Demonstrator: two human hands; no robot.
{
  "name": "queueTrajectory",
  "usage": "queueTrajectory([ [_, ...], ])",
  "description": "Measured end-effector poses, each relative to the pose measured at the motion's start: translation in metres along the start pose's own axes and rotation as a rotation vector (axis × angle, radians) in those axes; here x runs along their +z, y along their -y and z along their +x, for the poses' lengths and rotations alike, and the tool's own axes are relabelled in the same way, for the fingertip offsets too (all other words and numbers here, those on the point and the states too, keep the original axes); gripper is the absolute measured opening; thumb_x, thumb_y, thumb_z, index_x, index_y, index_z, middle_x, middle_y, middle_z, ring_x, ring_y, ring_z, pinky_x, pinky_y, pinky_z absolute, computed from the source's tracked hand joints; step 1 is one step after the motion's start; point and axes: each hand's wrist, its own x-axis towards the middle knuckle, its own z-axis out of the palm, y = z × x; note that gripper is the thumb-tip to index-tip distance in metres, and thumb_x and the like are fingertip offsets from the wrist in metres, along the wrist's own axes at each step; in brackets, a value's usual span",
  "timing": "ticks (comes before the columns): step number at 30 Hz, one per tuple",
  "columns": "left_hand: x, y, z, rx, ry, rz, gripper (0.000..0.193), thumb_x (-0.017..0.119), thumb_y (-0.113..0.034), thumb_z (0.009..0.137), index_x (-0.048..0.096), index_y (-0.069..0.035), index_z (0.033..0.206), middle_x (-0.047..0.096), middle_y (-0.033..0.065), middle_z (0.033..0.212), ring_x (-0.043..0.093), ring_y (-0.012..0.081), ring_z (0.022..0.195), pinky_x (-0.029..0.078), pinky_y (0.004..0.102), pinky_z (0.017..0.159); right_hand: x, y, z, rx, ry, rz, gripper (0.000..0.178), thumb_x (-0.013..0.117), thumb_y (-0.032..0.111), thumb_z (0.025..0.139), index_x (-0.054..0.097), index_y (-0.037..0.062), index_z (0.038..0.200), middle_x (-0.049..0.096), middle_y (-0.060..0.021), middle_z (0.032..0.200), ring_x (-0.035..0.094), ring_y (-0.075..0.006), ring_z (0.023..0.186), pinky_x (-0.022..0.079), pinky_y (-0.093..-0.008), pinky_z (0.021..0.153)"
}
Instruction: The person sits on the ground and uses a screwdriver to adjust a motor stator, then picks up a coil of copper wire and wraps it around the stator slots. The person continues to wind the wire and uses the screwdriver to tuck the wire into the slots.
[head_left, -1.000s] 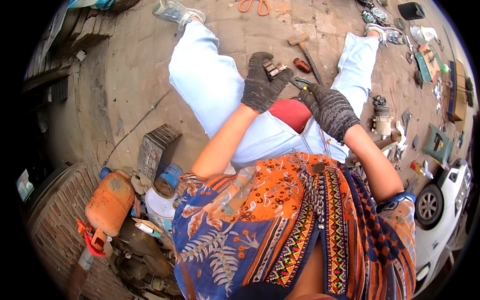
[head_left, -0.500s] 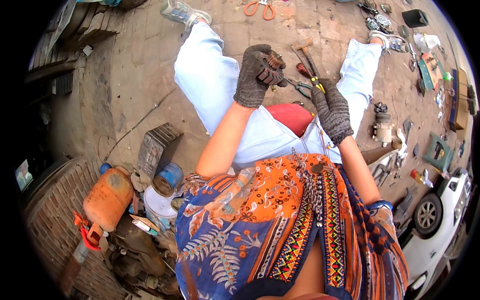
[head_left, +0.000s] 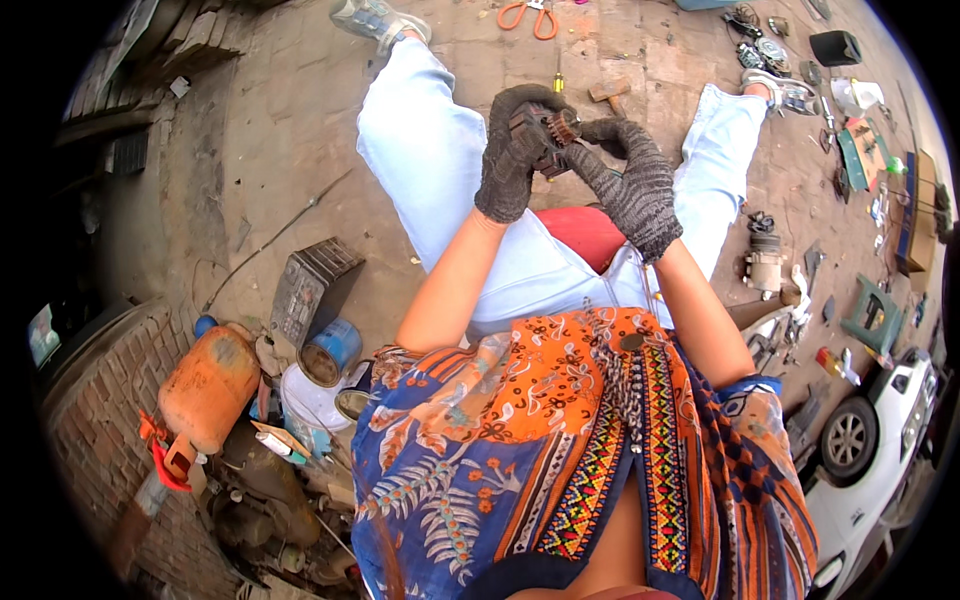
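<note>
A dark, slotted motor armature (head_left: 540,135) with a copper-coloured ridged end is up in front of me, over the gap between my thighs. My left hand (head_left: 507,165), in a dark grey knit glove, wraps round its body. From the other side my right hand (head_left: 640,185), gloved alike, has its curled fingers and thumb at the copper end. Just beyond the left fingers shows a yellow-and-black tool handle (head_left: 558,83); its lower part is hidden. Past the right fingers lies a hammer (head_left: 612,95), partly covered by that hand.
Orange-handled shears (head_left: 530,18) lie on the paved floor ahead. To the right are a metal cylinder part (head_left: 764,265), a green tool case (head_left: 872,315) and a white toy-like or real car (head_left: 880,440). An orange tank (head_left: 208,390) and a blue tin (head_left: 332,352) stand at left.
My right hand has moved left and up from the yellow-and-black handled tool to the armature. The left hand has turned the armature slightly. A yellow-and-black handle now shows beyond the left hand.
</note>
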Motion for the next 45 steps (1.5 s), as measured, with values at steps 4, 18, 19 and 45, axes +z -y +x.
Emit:
queueTrajectory([
  [4,0.006,-0.003,0.000,0.067,0.026,0.168,0.057,0.064,-0.034,0.080,0.042,-0.004,0.123,0.054,0.0094,0.112,0.054,0.0189,0.103,0.045,0.0323,0.091,0.013,-0.010,-0.007,0.263,0.054,0.503,0.036,0.072,0.018,0.079,0.057,0.0003,0.107,0.063,-0.0090,0.097,0.061,-0.0167,0.090,0.049,-0.0309,0.082],
  [18,0.020,-0.010,-0.009,0.106,0.071,0.205,0.071,0.073,-0.028,0.070,0.039,-0.003,0.127,0.051,0.0117,0.116,0.052,0.0210,0.104,0.044,0.0335,0.091,0.003,-0.011,-0.019,0.209,0.016,0.518,0.020,0.057,0.011,0.090,0.059,-0.0008,0.107,0.062,-0.0082,0.100,0.060,-0.0143,0.088,0.050,-0.0272,0.080],
  [19,0.021,-0.009,-0.009,0.139,0.064,0.262,0.072,0.074,-0.026,0.068,0.039,-0.003,0.127,0.051,0.0122,0.116,0.052,0.0221,0.104,0.044,0.0341,0.091,-0.001,-0.004,-0.020,0.261,0.008,0.626,0.021,0.056,0.012,0.091,0.059,-0.0007,0.108,0.062,-0.0081,0.100,0.060,-0.0143,0.088,0.050,-0.0272,0.080],
  [45,0.025,-0.005,-0.009,0.232,0.249,0.690,0.102,0.087,-0.027,0.055,0.031,-0.003,0.137,0.048,0.0149,0.125,0.052,0.0317,0.111,0.043,0.0402,0.094,-0.038,0.002,-0.027,0.153,0.165,0.536,0.041,0.064,0.004,0.085,0.051,0.0031,0.123,0.058,-0.0063,0.115,0.056,-0.0142,0.103,0.049,-0.0286,0.089],
])
